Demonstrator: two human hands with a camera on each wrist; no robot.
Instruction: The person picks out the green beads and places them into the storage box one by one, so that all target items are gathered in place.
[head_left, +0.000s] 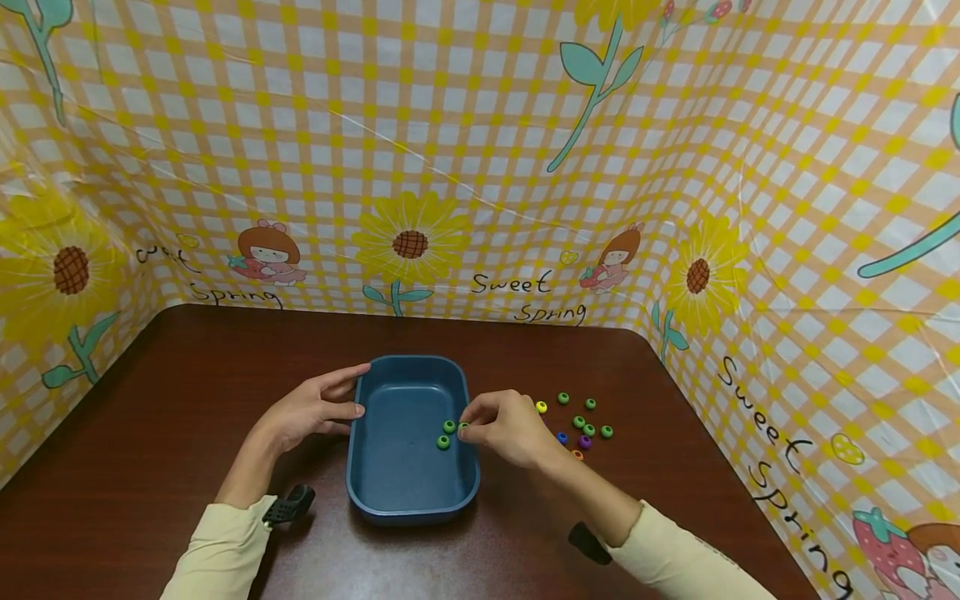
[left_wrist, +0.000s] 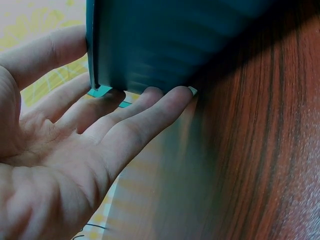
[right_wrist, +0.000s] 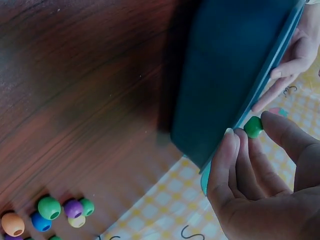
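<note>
A blue rectangular bin (head_left: pixel 405 492) stands on the table, with two green beads (head_left: pixel 443 442) on its floor near the right wall. My left hand (head_left: pixel 303 411) rests on the bin's left side, its fairly straight fingertips touching the rim and outer wall. In the left wrist view, those fingers (left_wrist: pixel 145 117) lie along the bin's side. Over the right rim, my right hand (head_left: pixel 510 427) pinches a green bead (right_wrist: pixel 253 127) between thumb and fingertips. The held bead (head_left: pixel 463 427) is partly hidden by the fingers in the head view.
Right of the bin lie several loose green beads (head_left: pixel 563 398), along with a yellow bead (head_left: pixel 542 407), a blue bead (head_left: pixel 562 437), a purple bead (head_left: pixel 585 442) and an orange bead (head_left: pixel 577 456). A checked, flowered cloth (head_left: pixel 480 167) walls the back and sides of the dark wooden table (head_left: pixel 315 333).
</note>
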